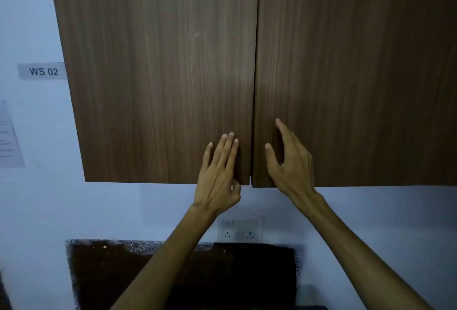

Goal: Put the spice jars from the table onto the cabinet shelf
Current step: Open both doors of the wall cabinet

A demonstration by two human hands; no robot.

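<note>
A brown wood-grain wall cabinet fills the upper view, its left door (158, 74) and right door (358, 74) both closed. My left hand (218, 173) lies flat against the lower right corner of the left door, its thumb curled under the bottom edge. My right hand (289, 161) rests on the lower left corner of the right door, fingers spread, holding nothing. The shelf inside is hidden behind the doors. No spice jars are in view.
A dark speckled counter (103, 267) lies below, with a black slab (247, 272) on it. A white socket plate (241, 229) sits on the wall under the cabinet. A "WS 02" label (43, 71) and a paper sheet (8, 136) hang at left.
</note>
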